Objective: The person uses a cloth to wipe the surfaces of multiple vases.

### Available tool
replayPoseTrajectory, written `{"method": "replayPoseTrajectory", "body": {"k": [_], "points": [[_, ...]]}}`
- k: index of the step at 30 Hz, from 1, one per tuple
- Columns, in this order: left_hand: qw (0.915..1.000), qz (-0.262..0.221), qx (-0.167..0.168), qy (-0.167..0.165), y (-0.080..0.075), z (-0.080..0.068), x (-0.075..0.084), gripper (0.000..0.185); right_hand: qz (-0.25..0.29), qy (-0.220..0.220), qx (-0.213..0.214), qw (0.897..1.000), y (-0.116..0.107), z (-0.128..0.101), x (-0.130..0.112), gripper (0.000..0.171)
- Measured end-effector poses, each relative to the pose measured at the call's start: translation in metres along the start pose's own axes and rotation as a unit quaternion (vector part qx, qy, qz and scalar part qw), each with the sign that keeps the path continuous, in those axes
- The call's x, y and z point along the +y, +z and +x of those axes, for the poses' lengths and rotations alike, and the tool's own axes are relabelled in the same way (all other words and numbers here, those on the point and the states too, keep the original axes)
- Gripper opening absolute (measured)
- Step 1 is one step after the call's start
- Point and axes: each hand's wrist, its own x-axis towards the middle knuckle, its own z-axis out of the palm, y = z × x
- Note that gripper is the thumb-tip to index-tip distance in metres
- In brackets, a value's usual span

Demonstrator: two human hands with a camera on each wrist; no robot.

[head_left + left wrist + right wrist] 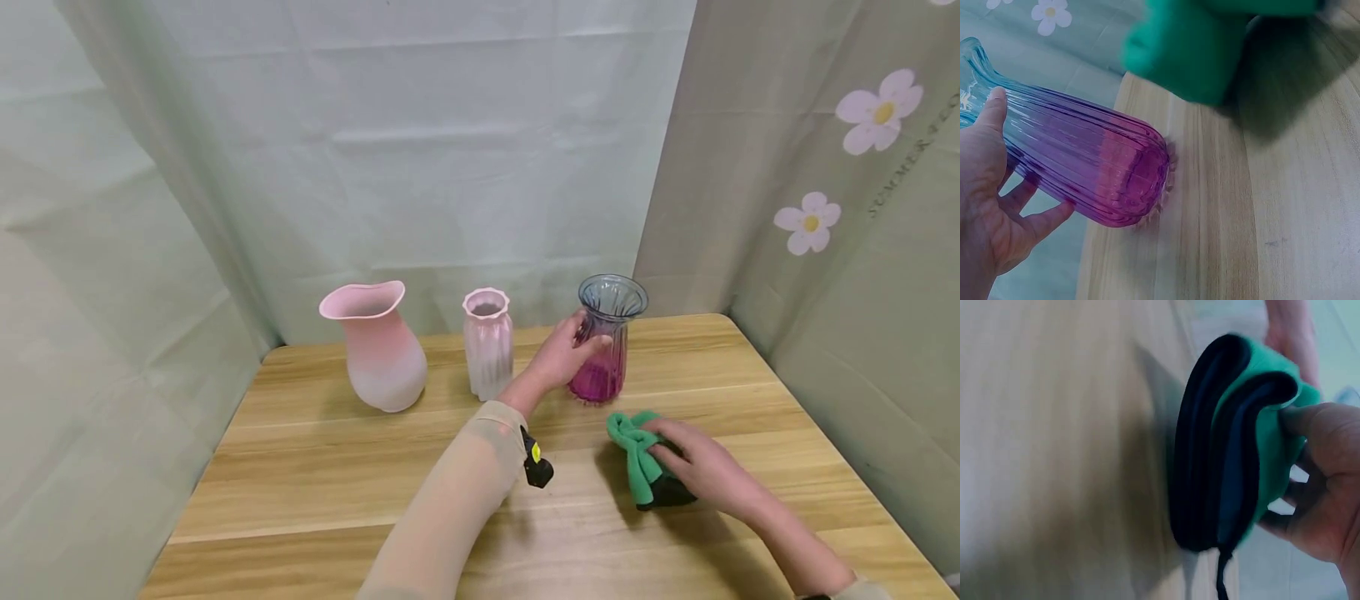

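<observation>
Pale green cloth hung behind and to both sides (465,167), with white flowers printed on the right panel (877,112); below it, a light wooden table (315,492).

Seen from the head view: left hand (564,354) wrapped around the ribbed glass vase, blue at the rim and magenta at the base (606,346), thumb across the near side, fingers (579,321) curled round the far side. Upright on the table there. Seen from the left wrist view only: the thick magenta base (1147,175) meeting the wood, thumb laid along the ribs, fingers (1035,215) loosely spread beneath the body.

Right hand (701,467) resting on the folded green-and-black cloth (645,467), just beside the vase's foot, near those left fingers. From the right wrist view alone: black inner layers of the fold (1204,462), a dark cord hanging below, fingers (1300,419) pinching the green edge. Blurred there.

Beyond the left hand's knuckles, a pale pink ribbed vase (487,342); further left, a rounded pink vase with a wavy lip (378,350). Nothing between the hands and their things.
</observation>
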Motion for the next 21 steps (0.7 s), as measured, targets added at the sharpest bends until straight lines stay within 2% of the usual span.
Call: {"method": "replayPoseTrajectory", "body": {"k": [2,4,7,10,15,21], "points": [[1.0000,0.001,-0.001,0.002,-0.001,0.000,0.000,0.087,-0.062,-0.029,0.003,0.998,0.012,0.002,-0.004,0.023],[1.0000,0.002,-0.002,0.004,-0.001,0.000,-0.001,0.085,-0.121,-0.058,0.012,0.991,0.022,0.003,-0.007,0.026],[1.0000,0.003,0.000,0.004,0.000,0.001,-0.001,0.085,-0.181,-0.073,0.022,0.980,0.036,0.004,-0.011,0.026],[1.0000,0.003,0.000,0.001,0.001,0.001,-0.001,0.085,-0.208,-0.053,0.012,0.977,0.045,0.003,-0.016,0.025],[1.0000,0.003,-0.005,-0.002,0.001,-0.002,0.002,0.085,-0.223,-0.013,-0.010,0.975,0.056,0.000,-0.024,0.029],[1.0000,0.002,-0.006,-0.001,-0.001,-0.004,0.004,0.085,-0.226,-0.018,0.010,0.974,0.064,-0.001,-0.029,0.038]]}}
